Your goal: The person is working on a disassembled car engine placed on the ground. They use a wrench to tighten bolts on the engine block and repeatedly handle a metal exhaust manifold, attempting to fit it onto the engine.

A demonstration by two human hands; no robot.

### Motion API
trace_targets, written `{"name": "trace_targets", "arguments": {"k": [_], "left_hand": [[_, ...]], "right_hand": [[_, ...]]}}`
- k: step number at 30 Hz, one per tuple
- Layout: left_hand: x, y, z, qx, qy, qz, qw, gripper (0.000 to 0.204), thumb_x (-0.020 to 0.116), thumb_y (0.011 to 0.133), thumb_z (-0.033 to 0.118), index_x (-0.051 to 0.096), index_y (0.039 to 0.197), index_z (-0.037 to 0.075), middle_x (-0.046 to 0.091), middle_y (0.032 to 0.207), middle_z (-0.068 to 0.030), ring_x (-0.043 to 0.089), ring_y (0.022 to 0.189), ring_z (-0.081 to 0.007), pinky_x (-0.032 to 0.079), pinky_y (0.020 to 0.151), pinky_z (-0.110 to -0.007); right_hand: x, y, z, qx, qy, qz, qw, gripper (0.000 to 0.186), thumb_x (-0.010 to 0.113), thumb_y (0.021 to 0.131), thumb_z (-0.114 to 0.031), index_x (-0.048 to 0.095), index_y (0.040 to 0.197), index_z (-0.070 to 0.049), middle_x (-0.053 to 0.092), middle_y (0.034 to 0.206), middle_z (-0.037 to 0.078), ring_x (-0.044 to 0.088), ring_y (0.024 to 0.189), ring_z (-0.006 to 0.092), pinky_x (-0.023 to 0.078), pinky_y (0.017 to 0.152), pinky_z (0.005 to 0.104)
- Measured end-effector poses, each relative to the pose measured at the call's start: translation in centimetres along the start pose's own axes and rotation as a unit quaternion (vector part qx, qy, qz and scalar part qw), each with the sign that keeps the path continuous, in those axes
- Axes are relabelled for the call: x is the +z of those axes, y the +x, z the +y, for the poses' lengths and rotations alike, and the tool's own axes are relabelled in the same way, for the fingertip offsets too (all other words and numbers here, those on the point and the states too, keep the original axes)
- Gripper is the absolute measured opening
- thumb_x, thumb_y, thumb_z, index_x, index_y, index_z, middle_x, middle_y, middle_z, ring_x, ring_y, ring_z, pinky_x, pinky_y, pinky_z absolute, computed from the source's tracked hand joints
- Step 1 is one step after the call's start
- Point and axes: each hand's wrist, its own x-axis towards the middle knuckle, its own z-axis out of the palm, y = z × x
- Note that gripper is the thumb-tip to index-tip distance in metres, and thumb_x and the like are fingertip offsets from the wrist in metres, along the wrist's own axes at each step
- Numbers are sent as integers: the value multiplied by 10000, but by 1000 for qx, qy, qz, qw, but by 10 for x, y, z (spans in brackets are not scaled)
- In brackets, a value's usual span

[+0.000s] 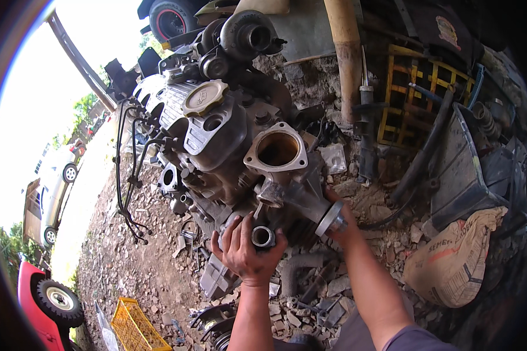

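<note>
A large engine (216, 134) stands in front of me with an oil filler cap (205, 97) on its top cover. At its near end is a grey cast-metal housing (301, 202) with a three-cornered flange around a wide, rust-brown opening. My left hand (247, 248) is closed around a round pipe stub (263, 236) low on this end, fingers on its left and thumb on its right. On the right, my right hand (339, 222) grips the housing's side outlet near a round metal collar (331, 219); its fingers are partly hidden behind the metal.
A turbocharger (249, 35) sits at the engine's far end. Thin metal pipes (129, 175) hang on its left. Rubble and loose parts cover the ground. Around stand a bamboo post (342, 58), yellow crate (136, 327), brown paper sack (457, 257), dark bin (459, 169) and parked vehicles.
</note>
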Motion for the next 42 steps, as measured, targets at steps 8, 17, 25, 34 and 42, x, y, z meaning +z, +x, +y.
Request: {"name": "trace_targets", "arguments": {"k": [8,17,25,34,42], "left_hand": [[-1,1,1,4,4,2,1000,557,745,623,345,639,1096,70,681,1000,-84,629,1014,-234,315,1041,-450],[-1,2,1,5,-3,7,1000,565,743,629,355,634,1103,68,679,1007,-88,630,1014,-240,314,1037,-450],[-1,3,1,3,3,3,1000,573,739,624,358,630,1104,66,679,1008,-89,630,1014,-243,318,1033,-453],[1,2,3,1,-2,9,1000,550,736,620,336,642,1088,61,683,1004,-91,632,1007,-247,335,1023,-447],[-1,2,2,6,9,7,1000,555,736,632,352,642,1090,53,681,1015,-101,633,996,-262,349,1008,-444]], "right_hand": [[21,-6,11,-8,82,-89,993,401,547,959,-310,495,1274,-66,629,1136,139,660,967,263,542,866,403],[31,-15,-3,17,84,-111,990,464,540,951,-356,534,1239,8,658,1105,160,677,950,278,540,888,404],[39,-23,-15,-76,-98,-15,992,427,525,970,-323,536,1257,-7,653,1122,150,669,965,274,534,836,390],[32,-27,-114,-542,-806,61,230,134,629,806,-129,662,934,-150,585,778,23,568,794,241,391,815,406],[11,-60,-89,-338,-705,99,615,153,567,887,-118,662,1007,-119,627,821,35,594,862,177,445,784,388]]}}
